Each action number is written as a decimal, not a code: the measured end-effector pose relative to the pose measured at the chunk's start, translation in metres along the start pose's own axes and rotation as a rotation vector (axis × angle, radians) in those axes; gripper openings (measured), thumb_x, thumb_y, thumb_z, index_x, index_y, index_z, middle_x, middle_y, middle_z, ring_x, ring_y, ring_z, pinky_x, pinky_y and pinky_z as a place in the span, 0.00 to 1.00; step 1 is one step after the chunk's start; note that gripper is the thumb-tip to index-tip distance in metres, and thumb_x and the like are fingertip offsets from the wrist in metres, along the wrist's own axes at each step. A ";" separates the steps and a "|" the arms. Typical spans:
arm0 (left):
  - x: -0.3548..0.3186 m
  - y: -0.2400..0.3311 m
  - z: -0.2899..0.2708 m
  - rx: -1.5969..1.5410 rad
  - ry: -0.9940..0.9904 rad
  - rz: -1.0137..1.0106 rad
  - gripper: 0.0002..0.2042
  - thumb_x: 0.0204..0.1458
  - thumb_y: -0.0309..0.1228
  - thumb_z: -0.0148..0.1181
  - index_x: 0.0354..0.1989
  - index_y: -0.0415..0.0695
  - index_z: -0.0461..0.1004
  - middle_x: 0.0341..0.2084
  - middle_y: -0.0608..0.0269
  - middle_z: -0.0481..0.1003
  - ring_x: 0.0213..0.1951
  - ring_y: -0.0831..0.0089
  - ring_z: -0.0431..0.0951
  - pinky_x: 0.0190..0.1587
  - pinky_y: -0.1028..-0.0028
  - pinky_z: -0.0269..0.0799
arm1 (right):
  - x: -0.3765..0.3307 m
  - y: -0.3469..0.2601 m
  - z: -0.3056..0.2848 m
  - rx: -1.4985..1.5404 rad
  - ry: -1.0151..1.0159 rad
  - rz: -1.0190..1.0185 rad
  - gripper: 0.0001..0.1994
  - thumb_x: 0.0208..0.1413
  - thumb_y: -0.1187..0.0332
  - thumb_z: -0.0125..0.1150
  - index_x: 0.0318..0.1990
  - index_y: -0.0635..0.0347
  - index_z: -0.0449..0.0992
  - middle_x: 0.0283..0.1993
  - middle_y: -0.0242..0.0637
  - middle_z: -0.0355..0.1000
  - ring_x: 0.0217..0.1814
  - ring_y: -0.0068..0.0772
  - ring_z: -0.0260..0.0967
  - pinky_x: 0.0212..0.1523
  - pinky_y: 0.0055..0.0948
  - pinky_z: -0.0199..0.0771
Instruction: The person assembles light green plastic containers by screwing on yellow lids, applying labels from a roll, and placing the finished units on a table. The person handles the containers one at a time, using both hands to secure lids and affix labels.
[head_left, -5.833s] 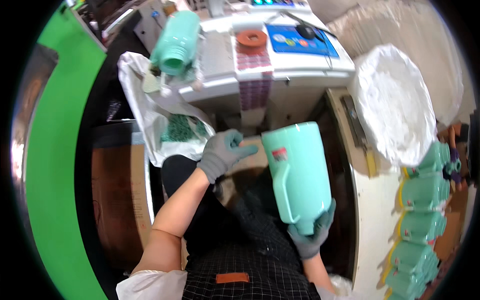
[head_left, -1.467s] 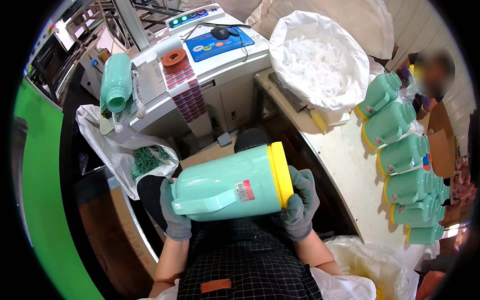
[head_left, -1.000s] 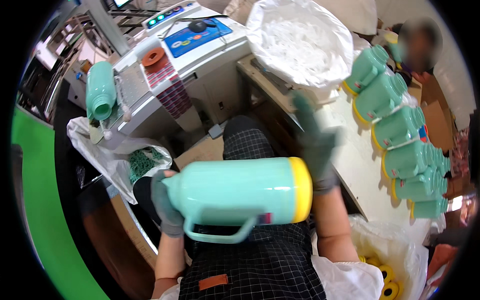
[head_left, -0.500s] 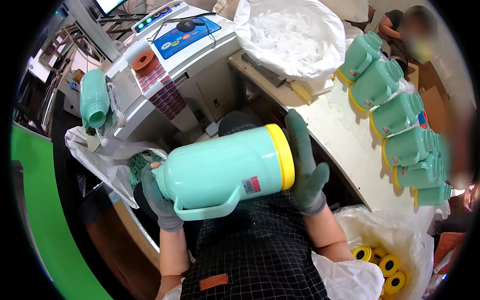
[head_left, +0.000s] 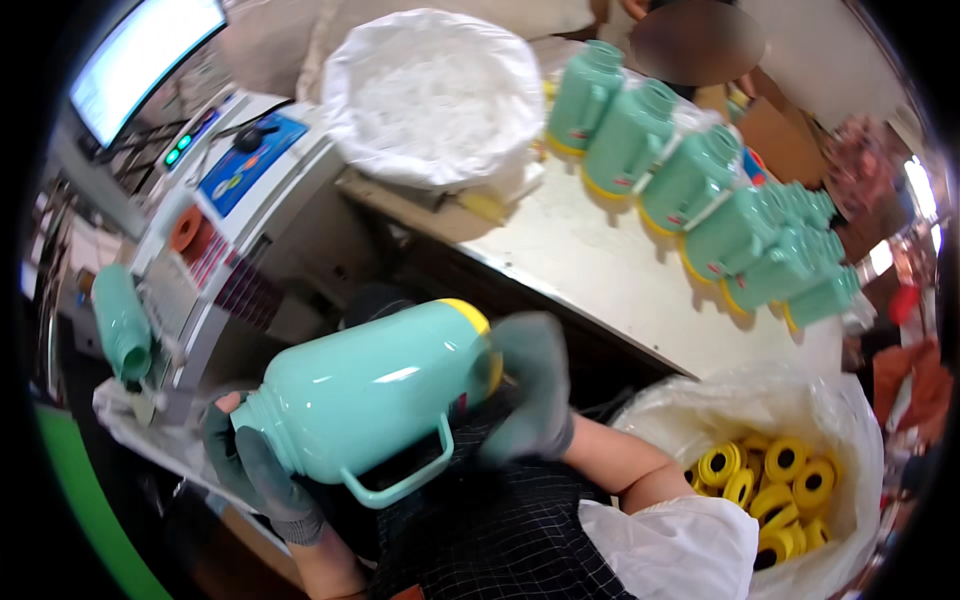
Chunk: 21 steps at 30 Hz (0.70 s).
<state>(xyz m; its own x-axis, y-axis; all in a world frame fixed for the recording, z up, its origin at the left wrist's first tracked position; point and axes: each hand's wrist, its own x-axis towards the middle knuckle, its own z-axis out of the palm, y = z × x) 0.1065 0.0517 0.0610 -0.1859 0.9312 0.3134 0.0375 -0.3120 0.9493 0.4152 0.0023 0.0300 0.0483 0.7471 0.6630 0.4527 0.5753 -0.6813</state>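
A mint-green thermos jug [head_left: 370, 385] with a looped side handle lies tilted on its side above my lap. My left hand [head_left: 255, 465], in a grey-green glove, is wrapped round its narrow threaded neck at the left. The yellow base ring [head_left: 480, 325] is at the jug's right end. Beside that ring is my gloved right hand [head_left: 530, 390], smeared by motion. Its fingers are too blurred to read, and whether it touches the ring I cannot tell. A dark checked apron [head_left: 480, 540] covers my lap below.
Several similar jugs [head_left: 630, 135] stand in a row on the white table [head_left: 590, 260] at right. Yellow rings [head_left: 785, 460] fill a plastic-lined bag [head_left: 845, 410] at lower right. A white sack [head_left: 430, 100] of translucent pieces stands far off. Another jug [head_left: 120, 320] lies on the left machine.
The view has swung right, showing more of the yellow rings. My right hand has gone from flat against the base to a motion blur beside it. My left hand still holds the jug's neck.
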 end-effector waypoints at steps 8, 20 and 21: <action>0.010 0.041 0.119 0.180 -0.549 0.418 0.37 0.45 0.31 0.72 0.67 0.41 0.65 0.61 0.51 0.64 0.59 0.61 0.70 0.57 0.63 0.71 | -0.016 0.000 -0.043 -0.517 0.186 -0.143 0.16 0.45 0.65 0.79 0.42 0.56 0.81 0.37 0.40 0.76 0.34 0.45 0.74 0.33 0.40 0.75; -0.021 -0.035 0.030 0.308 -0.516 -0.098 0.30 0.60 0.36 0.72 0.68 0.44 0.66 0.54 0.58 0.70 0.51 0.73 0.76 0.53 0.70 0.77 | -0.045 0.250 -0.182 -0.722 0.846 0.314 0.31 0.57 0.65 0.78 0.65 0.67 0.73 0.62 0.45 0.76 0.61 0.40 0.74 0.62 0.37 0.75; -0.040 -0.056 0.011 0.272 -0.456 -0.162 0.29 0.61 0.39 0.71 0.67 0.44 0.67 0.55 0.57 0.70 0.51 0.70 0.76 0.54 0.70 0.77 | -0.038 0.231 -0.181 -0.776 0.857 0.257 0.30 0.60 0.64 0.75 0.66 0.68 0.73 0.63 0.45 0.76 0.61 0.41 0.74 0.63 0.38 0.74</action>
<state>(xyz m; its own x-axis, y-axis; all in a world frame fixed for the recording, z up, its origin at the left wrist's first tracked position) 0.1226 0.0342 -0.0039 0.2314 0.9692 0.0838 0.3074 -0.1546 0.9389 0.6792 0.0459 -0.0963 0.6638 0.1744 0.7273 0.7478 -0.1358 -0.6499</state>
